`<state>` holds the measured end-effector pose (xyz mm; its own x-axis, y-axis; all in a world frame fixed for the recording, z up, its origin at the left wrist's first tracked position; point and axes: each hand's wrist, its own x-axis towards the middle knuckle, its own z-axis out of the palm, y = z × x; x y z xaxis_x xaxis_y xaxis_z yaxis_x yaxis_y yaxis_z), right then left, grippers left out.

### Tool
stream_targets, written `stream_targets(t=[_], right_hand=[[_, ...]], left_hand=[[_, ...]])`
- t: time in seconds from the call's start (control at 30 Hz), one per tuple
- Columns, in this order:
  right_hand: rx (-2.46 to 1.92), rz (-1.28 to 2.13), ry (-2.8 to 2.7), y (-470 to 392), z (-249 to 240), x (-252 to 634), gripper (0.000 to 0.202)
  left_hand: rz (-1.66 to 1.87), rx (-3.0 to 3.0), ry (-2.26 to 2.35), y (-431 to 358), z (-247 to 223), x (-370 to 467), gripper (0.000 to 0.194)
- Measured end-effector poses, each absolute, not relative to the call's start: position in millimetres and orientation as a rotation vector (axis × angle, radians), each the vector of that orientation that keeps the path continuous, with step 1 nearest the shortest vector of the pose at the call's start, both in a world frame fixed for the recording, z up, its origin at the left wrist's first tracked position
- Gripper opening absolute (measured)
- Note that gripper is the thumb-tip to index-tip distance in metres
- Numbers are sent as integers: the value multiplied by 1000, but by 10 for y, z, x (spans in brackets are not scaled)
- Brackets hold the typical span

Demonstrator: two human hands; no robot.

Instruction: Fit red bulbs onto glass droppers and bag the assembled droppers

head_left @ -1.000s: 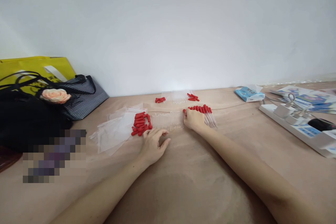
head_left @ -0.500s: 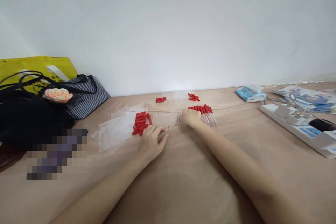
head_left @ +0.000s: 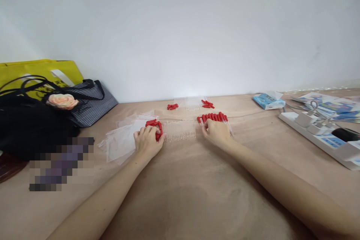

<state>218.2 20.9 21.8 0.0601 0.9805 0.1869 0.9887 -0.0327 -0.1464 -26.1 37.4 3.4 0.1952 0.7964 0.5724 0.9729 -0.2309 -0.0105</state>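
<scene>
Around the loose bulbs (head_left: pixel 160 127), the left hand (head_left: pixel 147 141), thumb and fingers apart, may scatter them by pushing; the right hand (head_left: pixel 218 132), its grip unclear, may nudge the tubes (head_left: pixel 181 129).

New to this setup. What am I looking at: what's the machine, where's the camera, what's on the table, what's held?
No machine here: a person works with two bare hands. The one view comes from a camera worn on the head, looking forward and down.

On the table, the left hand is at a pile of red pieces, beside clear plastic bags. The right hand is at a row of red-capped tubes. Between the hands lie clear thin tubes. Whether either hand grips anything is too small to tell.

Far right sits a power strip; far left, a striped bag.
</scene>
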Motion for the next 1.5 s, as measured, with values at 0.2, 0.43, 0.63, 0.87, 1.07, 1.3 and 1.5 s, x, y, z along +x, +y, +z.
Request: stream_targets(t=[0.2,0.43,0.63,0.87,1.07,1.3,1.5], right_hand=[[-1754,-442,-2276,-97,28,2326,21],[-1309,-313,-2347,-152,-119,2376,17],[-1207,-192,-2340,-158,-148,2378,19],[-1160,-78,-2286,-143,-181,2313,16],[-1108,-58,-2299,-147,-178,2286,21],[-1109,-67,-2255,-189,-140,2220,20],[-1064,-95,-2254,-205,-142,2204,20]], left_hand=[[-837,-2047,-1580,247,106,-183,15],[-763,-2736,-1249,-69,53,69,11],[-751,-2784,-1367,-55,-1,128,15],[-759,-2701,-1279,-19,-50,181,16],[-779,-2711,-1289,-68,-24,198,15],[-753,-2707,-1350,-60,-14,206,13],[-767,-2707,-1342,-51,-43,195,12]])
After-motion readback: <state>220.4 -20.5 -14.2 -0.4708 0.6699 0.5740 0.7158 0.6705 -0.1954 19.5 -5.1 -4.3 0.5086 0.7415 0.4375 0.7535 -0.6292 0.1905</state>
